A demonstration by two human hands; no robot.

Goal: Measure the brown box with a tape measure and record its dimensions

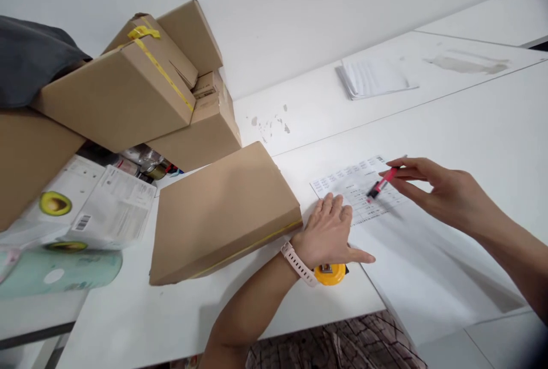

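Note:
My left hand (pixel 327 229) lies flat with its fingers spread, fingertips on the left part of a printed sheet (pixel 342 179). A pink watch strap is round its wrist. Partly hidden beneath that wrist is a yellow tape measure (pixel 331 276). My right hand (pixel 445 192) pinches a pink pen (pixel 388 177) between thumb and fingers, its dark end slanting down over the printed rows. Whether the tip touches the paper I cannot tell. Left of my left hand, a flat cardboard box (pixel 226 209) with a yellow tape line rests on the white table (pixel 171 312).
Stacked cardboard boxes (pixel 120 92) stand at the back left, with dark cloth (pixel 36 58) over one. White cartons with avocado pictures (pixel 120 198) and a pale green package (pixel 64 272) are at the left edge. A pile of papers (pixel 377 78) lies near the wall.

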